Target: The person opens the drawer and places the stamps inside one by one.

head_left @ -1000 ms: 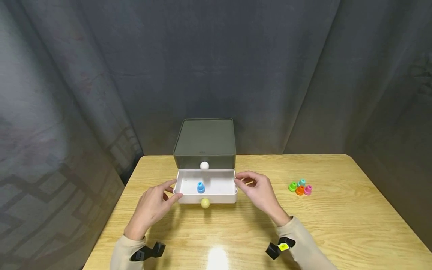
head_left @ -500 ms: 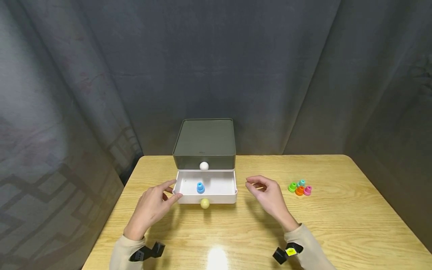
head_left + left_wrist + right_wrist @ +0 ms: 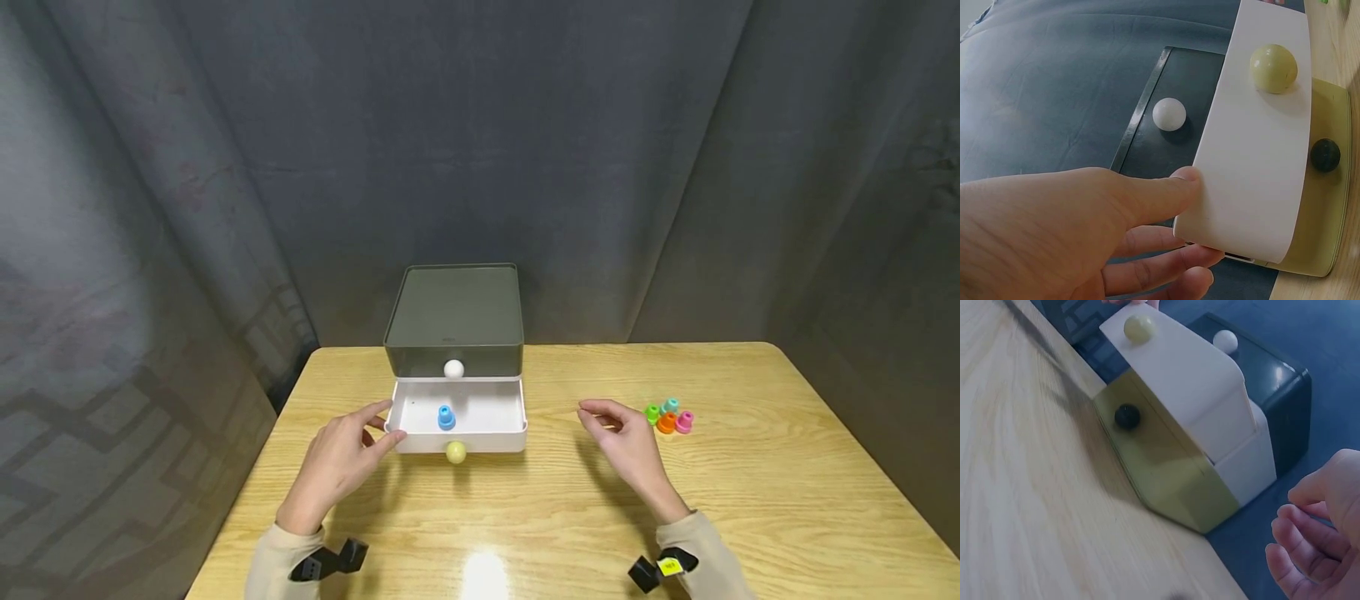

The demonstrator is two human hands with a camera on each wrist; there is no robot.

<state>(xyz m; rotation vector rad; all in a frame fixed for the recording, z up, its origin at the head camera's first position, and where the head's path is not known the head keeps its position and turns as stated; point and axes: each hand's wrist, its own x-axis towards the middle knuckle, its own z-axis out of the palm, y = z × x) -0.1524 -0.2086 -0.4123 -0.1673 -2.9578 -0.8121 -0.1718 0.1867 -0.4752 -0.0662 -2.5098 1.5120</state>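
Observation:
A white drawer (image 3: 491,408) with a yellow knob (image 3: 456,452) stands pulled out of a small chest of drawers (image 3: 459,308). Inside it sits a light-blue cone-shaped piece (image 3: 446,417). My left hand (image 3: 337,458) holds the drawer's front left corner, with the thumb on the front panel and fingers along the side, as the left wrist view shows. My right hand (image 3: 628,446) hangs over the table, apart from the drawer, fingers loosely curled and holding nothing. Just beyond it stand a green piece (image 3: 652,412), an orange piece (image 3: 667,423), a pink piece (image 3: 685,422) and a teal piece (image 3: 671,406).
The chest's dark upper drawer has a white knob (image 3: 453,369). Below the white drawer is a yellow-green drawer (image 3: 1160,456) with a dark knob (image 3: 1127,417), shut. All stands on a wooden table (image 3: 787,467), with a grey curtain (image 3: 480,167) behind.
My right hand has left the drawer's right side and moved right, close to the coloured pieces. My left hand has stayed at the drawer's corner, and the drawer has not moved.

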